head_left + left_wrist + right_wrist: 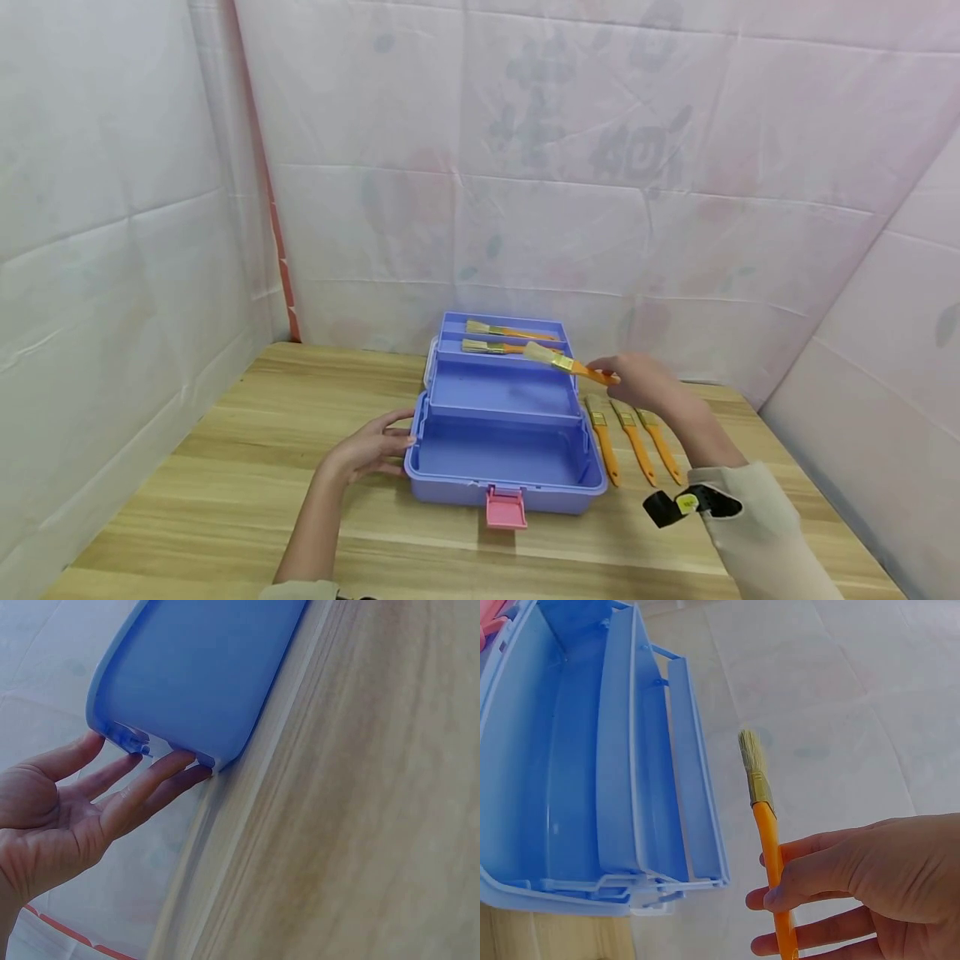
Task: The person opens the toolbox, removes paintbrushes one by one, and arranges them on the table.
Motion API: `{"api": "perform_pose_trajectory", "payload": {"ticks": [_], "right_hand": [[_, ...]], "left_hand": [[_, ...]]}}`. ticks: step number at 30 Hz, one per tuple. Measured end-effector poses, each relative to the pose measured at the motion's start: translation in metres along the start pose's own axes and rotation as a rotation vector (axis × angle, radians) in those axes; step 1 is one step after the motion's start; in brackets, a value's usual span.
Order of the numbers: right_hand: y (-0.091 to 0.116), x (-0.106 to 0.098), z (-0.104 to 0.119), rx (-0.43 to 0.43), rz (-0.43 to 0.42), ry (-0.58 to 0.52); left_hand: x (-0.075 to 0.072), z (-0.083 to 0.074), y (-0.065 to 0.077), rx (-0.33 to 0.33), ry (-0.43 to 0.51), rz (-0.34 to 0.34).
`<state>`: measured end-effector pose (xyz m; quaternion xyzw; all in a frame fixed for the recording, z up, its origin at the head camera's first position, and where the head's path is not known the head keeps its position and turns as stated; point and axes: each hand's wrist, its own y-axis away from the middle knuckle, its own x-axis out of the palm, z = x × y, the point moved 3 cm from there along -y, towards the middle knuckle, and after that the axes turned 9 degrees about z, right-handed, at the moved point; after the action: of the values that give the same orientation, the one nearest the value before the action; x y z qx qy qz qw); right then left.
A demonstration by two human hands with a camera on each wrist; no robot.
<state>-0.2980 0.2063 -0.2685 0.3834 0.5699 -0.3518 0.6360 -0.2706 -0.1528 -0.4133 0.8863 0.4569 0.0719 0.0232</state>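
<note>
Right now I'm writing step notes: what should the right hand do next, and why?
Probably lower the held paintbrush into the lower tray of the toolbox: the right hand holds it near there, and both upper-tray compartments already have one orange-handled paintbrush each.

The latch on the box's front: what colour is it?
The latch is pink, best seen in the head view.

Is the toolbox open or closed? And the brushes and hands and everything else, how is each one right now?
Toolbox: open, standing on the table
Pink latch: undone, sticking outward
Trays: raised, spread out
Two tray brushes: lying down
Held brush: up off the table, tilted
Three table brushes: lying beside the toolbox
Left hand: touching the toolbox
Right hand: pinching a brush
</note>
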Motion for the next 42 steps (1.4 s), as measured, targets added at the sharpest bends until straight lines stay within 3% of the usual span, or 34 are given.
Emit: {"api": "perform_pose_trajectory", "payload": {"ticks": [28, 42], "right_hand": [[0.033, 0.01, -0.044, 0.001, -0.086, -0.015], [0.042, 0.022, -0.076, 0.097, 0.01, -0.105]], "left_hand": [[0.0, 0.0, 0.0, -0.011, -0.001, -0.005], [0.0, 0.0, 0.001, -0.007, 0.011, -0.001]]}}
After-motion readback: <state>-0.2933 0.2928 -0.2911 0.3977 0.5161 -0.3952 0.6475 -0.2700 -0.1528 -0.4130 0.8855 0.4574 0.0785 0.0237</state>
